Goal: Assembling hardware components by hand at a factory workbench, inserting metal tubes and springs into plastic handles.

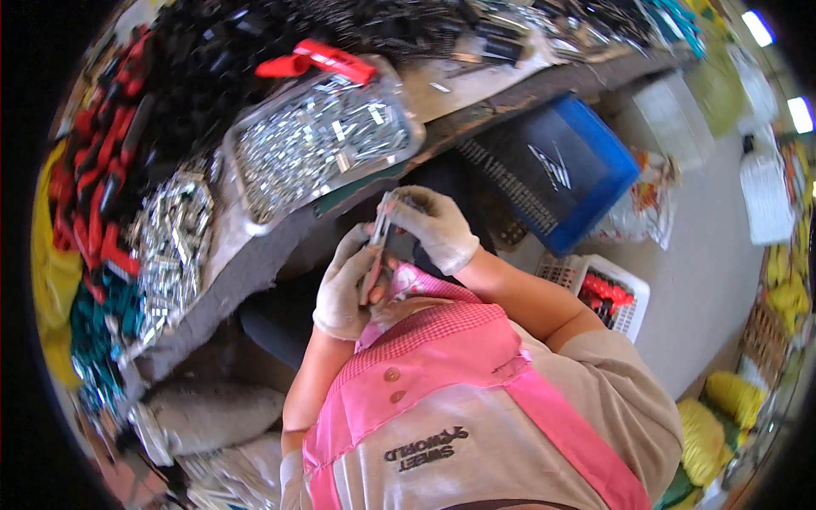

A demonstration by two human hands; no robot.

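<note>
Both of my hands wear whitish gloves and meet in front of the pink apron. My left hand [342, 291] is closed around the lower part of a slim silvery metal piece [382, 223], which stands nearly upright. My right hand [435, 228] pinches its upper end between thumb and fingers. The piece's exact kind is too small and blurred to tell. Beyond my hands, a clear plastic tray [410, 127] full of small shiny metal parts rests on the bench. Two red plastic handles [327, 62] lie across its far rim.
Loose silver parts [177, 242], red-and-black handles [100, 183] and teal pieces [106, 319] heap up at the left. Black parts [204, 51] cover the far bench. To the right stand a blue bin [586, 170] and a white basket [636, 314] holding red pieces. A filled sack [212, 412] lies lower left.
</note>
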